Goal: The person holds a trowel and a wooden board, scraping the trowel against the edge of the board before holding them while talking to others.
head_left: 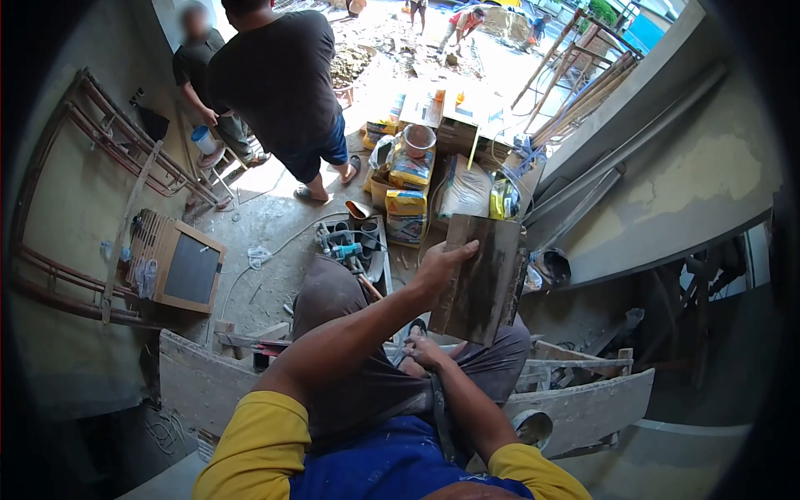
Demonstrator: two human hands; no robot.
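My left hand [446, 271] grips a dark rectangular board [482, 287] by its left edge, with the thumb lying on its face. The board is worn and stained, held tilted above my right thigh. My right hand [427, 353] hangs low between my knees, close to my sandalled foot [416, 328]. Its fingers look loosely stretched, and I make out nothing in them. I am seated on a plank [583, 408] that shows on both sides of my legs.
A tray of power tools [343, 242] lies before my knees. Beyond are bagged materials [406, 215] and a bucket [419, 137]. A person [275, 83] stands ahead, another [200, 71] beside them. Metal frames [108, 125] lean left; a framed panel [192, 267] lies on the floor. Metal lengths [608, 158] lean right.
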